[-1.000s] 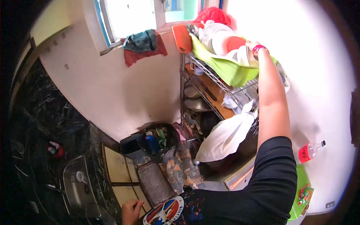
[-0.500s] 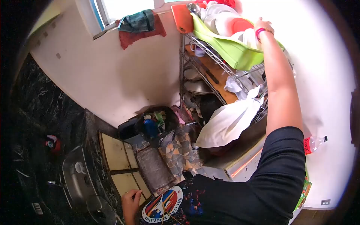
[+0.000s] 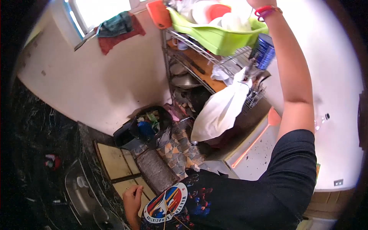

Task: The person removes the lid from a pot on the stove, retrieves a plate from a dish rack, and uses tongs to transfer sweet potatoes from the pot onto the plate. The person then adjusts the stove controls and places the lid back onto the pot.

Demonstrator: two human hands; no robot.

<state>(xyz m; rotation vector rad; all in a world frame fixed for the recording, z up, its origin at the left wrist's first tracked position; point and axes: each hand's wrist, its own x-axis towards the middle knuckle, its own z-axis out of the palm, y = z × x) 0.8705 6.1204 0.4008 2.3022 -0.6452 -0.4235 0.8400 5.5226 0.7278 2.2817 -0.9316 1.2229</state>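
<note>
Beside the black printed shirt [image 3: 230, 195], the left hand [image 3: 132, 196] hangs free, fingers loosely curled. Beyond, a white cloth [image 3: 220, 109] hangs at the metal wire rack [image 3: 190, 43]. On top sits the lime-green plastic basin [image 3: 222, 43] of dishes — the right hand [image 3: 262, 3], cropped by the view, is near its right rim, grip impossible to tell — with a blue cylindrical container [image 3: 265, 53] just below that corner.

Right arm [image 3: 293, 69] reaches out, elbow slightly bent, wrist [image 3: 267, 13] near the green tub [image 3: 230, 40]; right hand [image 3: 261, 3] mostly cut off by frame. Left hand [image 3: 132, 196] well apart from tub, fingers loosely curled.
</note>
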